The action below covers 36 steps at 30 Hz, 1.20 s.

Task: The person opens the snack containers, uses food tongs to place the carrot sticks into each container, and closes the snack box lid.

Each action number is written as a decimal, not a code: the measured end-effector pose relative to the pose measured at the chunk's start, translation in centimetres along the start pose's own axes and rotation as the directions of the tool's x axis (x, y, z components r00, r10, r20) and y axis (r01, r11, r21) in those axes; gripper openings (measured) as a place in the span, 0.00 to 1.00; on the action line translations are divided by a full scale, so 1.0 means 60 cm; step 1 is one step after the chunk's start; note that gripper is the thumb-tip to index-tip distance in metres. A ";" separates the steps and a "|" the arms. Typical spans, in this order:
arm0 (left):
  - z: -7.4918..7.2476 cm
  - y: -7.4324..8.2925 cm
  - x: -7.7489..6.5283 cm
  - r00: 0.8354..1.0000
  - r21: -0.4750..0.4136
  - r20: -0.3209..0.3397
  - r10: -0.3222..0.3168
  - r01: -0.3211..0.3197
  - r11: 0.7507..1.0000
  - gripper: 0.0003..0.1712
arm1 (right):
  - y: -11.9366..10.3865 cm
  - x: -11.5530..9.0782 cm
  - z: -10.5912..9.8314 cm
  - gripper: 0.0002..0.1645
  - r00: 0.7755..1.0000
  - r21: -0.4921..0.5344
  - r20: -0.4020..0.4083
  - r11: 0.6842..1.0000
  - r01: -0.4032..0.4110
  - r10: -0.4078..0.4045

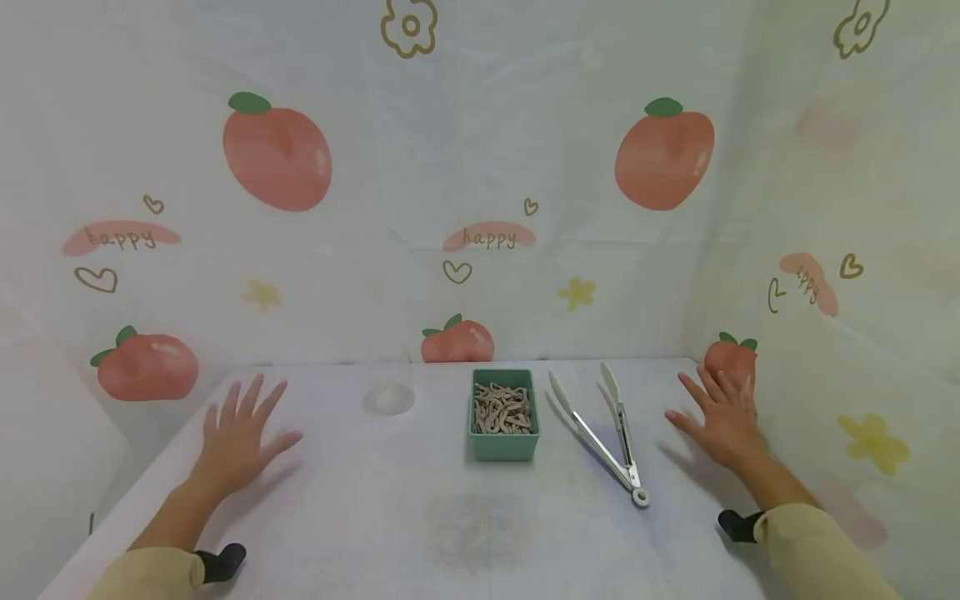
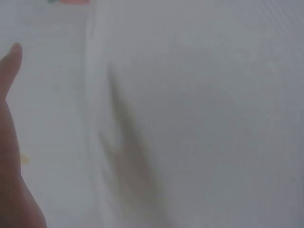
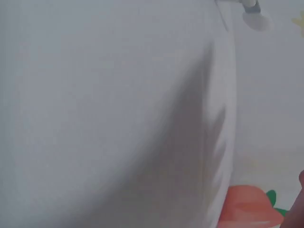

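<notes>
My left hand (image 1: 236, 446) hovers over the left side of the table with its fingers spread, holding nothing. In the left wrist view its thumb (image 2: 8, 123) shows along the left edge. At the right side, my right hand (image 1: 726, 425) is likewise spread and holds nothing. Nearest to it lies a pair of metal tongs (image 1: 622, 425) with white tips, its arms apart and its ring end towards me. A green rectangular box (image 1: 504, 448) stands in the middle, filled with beige, twisted strands (image 1: 502, 408). Left of the box stands a clear glass (image 1: 391, 385).
A white cloth covers the table (image 1: 337, 500), which has a greyish stain in front of the box. Behind and to the right hang white sheets (image 1: 360, 167) printed with peaches, hearts and flowers. Black wrist mounts (image 1: 222, 563) stick out by both sleeves.
</notes>
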<state>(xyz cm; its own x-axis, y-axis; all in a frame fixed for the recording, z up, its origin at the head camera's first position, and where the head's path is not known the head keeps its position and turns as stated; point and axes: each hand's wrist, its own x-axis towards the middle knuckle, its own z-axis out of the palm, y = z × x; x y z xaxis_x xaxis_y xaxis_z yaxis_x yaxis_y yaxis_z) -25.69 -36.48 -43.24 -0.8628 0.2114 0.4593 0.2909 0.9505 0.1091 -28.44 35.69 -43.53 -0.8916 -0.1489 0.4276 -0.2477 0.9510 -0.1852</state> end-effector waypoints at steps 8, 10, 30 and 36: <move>0.001 0.023 0.016 0.997 -0.165 -0.072 -0.028 0.016 0.986 0.47 | -0.037 -0.003 0.005 0.41 0.998 0.185 -0.060 0.982 0.030 -0.019; 0.000 0.030 0.018 0.996 -0.207 -0.085 -0.037 0.019 0.978 0.46 | -0.048 -0.003 0.004 0.41 0.998 0.240 -0.058 0.971 0.013 0.001; -0.039 0.106 0.062 0.987 -0.665 -0.020 -0.161 0.107 0.739 0.43 | -0.149 0.024 -0.003 0.34 0.996 0.521 -0.086 0.853 0.035 0.012; -0.041 0.121 0.079 0.987 -0.705 -0.061 -0.146 0.061 0.706 0.42 | -0.170 0.039 -0.001 0.32 0.993 0.572 -0.117 0.818 0.057 0.012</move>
<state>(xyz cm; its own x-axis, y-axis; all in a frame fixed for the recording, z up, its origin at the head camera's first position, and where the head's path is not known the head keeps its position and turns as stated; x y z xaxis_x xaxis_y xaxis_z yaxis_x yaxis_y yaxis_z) -26.67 -29.10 -38.11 -0.8693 0.0556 0.4912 0.4442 0.5238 0.7268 -27.98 25.67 -40.62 -0.8440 -0.1043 0.5262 -0.4707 0.6142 -0.6334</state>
